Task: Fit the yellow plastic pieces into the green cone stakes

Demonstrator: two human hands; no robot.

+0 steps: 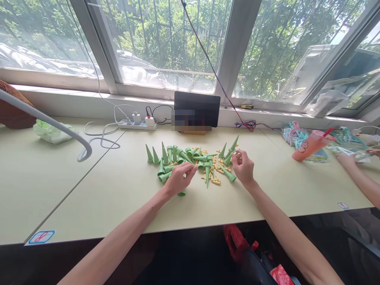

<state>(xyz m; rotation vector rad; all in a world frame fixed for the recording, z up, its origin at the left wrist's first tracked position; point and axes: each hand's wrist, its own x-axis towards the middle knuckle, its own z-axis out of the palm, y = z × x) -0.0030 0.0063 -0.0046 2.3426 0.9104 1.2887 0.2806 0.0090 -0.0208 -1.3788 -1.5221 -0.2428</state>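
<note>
A heap of several green plastic cone spikes (178, 156) lies on the pale table (118, 190), mixed with several small yellow pieces (216, 164). My left hand (179, 179) rests at the heap's near edge with fingers curled round a green cone; another green piece shows under the palm. My right hand (243, 168) is at the right side of the heap, fingers pinched together near a green spike (228, 174); what they hold is too small to make out.
A dark tablet (196, 111) stands by the window behind the heap. A power strip (137, 124) with white cables lies at the back left. Another person's arm (360, 178) and an orange cup (310, 147) are at right. A red bag (237, 241) sits below the table edge.
</note>
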